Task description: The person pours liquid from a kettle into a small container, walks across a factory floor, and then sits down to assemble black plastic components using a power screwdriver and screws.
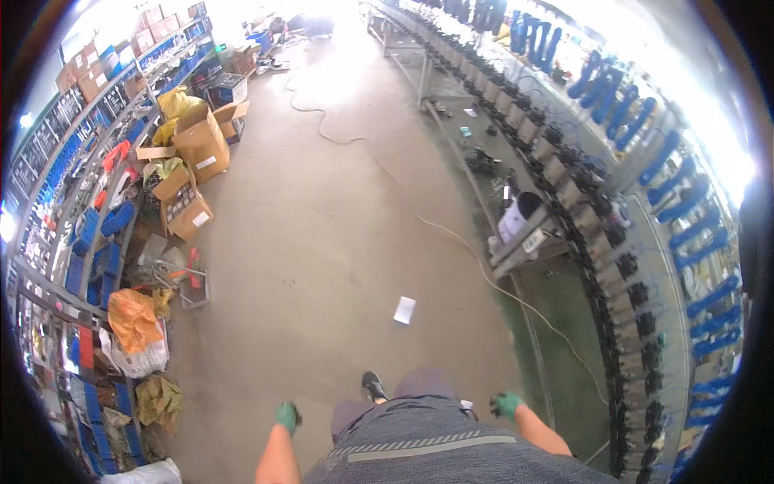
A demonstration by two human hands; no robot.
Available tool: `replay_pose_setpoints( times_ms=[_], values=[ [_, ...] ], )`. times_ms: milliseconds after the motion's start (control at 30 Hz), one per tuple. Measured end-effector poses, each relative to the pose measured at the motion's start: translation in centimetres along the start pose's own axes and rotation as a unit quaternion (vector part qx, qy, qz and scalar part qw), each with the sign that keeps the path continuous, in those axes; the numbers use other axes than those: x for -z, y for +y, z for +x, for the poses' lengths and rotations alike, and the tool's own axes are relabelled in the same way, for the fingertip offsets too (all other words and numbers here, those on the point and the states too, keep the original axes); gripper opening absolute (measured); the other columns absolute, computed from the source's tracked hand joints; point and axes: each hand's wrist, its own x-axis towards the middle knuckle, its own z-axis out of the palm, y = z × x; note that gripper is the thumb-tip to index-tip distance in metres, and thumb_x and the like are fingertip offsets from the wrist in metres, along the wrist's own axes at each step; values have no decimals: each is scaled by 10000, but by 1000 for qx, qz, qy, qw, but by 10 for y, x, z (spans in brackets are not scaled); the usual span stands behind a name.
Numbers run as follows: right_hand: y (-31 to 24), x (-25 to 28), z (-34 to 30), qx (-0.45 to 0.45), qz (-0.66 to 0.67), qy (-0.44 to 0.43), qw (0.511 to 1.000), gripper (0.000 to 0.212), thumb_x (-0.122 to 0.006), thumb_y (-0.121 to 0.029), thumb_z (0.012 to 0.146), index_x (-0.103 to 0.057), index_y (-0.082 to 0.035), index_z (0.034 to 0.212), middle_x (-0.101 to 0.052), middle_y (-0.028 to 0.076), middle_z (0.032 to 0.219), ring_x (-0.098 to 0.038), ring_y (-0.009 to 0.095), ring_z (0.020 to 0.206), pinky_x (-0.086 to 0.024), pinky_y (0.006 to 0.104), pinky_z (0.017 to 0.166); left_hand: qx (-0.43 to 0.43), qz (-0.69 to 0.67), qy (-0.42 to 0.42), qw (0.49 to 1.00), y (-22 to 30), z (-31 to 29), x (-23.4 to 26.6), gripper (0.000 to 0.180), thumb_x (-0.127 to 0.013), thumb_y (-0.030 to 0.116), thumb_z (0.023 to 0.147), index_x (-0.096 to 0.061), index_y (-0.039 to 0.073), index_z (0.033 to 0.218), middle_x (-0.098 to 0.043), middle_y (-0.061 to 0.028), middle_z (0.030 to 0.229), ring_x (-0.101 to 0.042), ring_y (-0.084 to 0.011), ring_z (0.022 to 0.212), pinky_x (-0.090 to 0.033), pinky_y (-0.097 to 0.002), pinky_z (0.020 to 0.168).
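My left hand (288, 415), in a green glove with dark finger parts, hangs low beside my left hip. Its fingers are loosely bent and apart, and no object shows in them. On the other side, my right hand (506, 405) wears a matching green glove and is held out from my hip. Its fingers are also slightly apart, with nothing visible between them. Neither hand touches anything. Below me, one dark shoe (373, 385) is on the floor. The nearest loose thing ahead is a white sheet of paper (405, 310) lying flat on the floor.
Left stand shelves with blue bins (105, 258), open cardboard boxes (201, 149) and an orange bag (135, 321). A long line of dark fixtures (556, 169) runs along the right. A pale cable (459, 240) snakes over the floor (322, 226) toward it. A white bucket (513, 222) stands near a metal leg.
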Motion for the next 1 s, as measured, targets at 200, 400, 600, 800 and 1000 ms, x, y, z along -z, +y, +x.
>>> replay_pose_setpoints(
  times_ms=[200,400,600,800,1000],
  values=[
    [-92,-53,58,-32,-430,-77,899,340,-587,-312,916,-661,-80,1153,-713,137,1017,-703,234,780,-561,386,721,-199,138,-28,970,316,74,-134,273,-479,251,966,-578,52,807,-561,-67,620,-573,-198,525,-462,-369,464],
    [-248,-88,225,-3,-578,-177,796,424,-610,-372,878,-643,-150,1237,-720,128,1057,-703,271,847,-558,429,751,-138,160,36,977,420,171,-173,336,-532,272,956,-548,56,698,-561,-103,580,-574,-226,501,-469,-385,452],
    [-669,-124,367,96,18,11,995,245,-607,-195,929,-662,-26,1097,-703,148,1009,-698,286,808,-563,388,686,43,157,45,986,433,249,-148,233,-536,241,935,-629,54,833,-623,-126,725,-609,-270,632,-489,-409,551],
    [-988,-146,393,299,-28,69,951,264,-542,-152,987,-631,16,1169,-695,116,1008,-684,205,745,-549,329,643,-17,509,25,860,483,428,-167,206,-632,250,865,-725,76,922,-724,-167,978,-681,-326,992,-538,-421,853],
    [-1004,-160,504,91,-181,-3,979,253,-537,-163,938,-672,7,1066,-719,158,891,-709,269,714,-566,394,630,-106,413,-67,902,851,558,-357,201,-597,244,875,-675,72,808,-689,-138,761,-667,-256,677,-529,-407,613]
  ],
)
